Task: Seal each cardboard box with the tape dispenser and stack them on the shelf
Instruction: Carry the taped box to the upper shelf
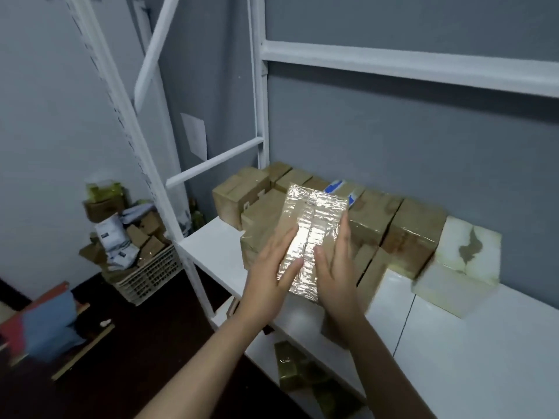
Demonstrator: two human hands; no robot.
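Both hands are flat with straight fingers, and they press on one shiny taped box [314, 219] from two sides. In the head view, the left hand [272, 264] lies on the left part of the box top. The right hand [334, 267] lies along its right edge. No finger curls round anything, so the box is pushed and steadied, not pinched.

The taped box sits on top of some brown boxes [260, 219] on the white shelf [453, 343]. It looks a bit tilted, and its near end sticks out toward the person. A back row of boxes [393, 225] stands by the grey wall [393, 131]. A pale box [459, 267] stands at the right end of that row. A few lower boxes [290, 367] show on the shelf board below. A basket [148, 273] full of packets and small boxes sits on the floor at the left. I cannot see the tape dispenser anywhere.

I think this is the stacking step. This box is already wrapped in tape, so its sealing looks done. Next, it likely needs a small push back so it lies square on the boxes under it. The hands should let go slowly, because a tilted box could slide off. Then another box would need tape.
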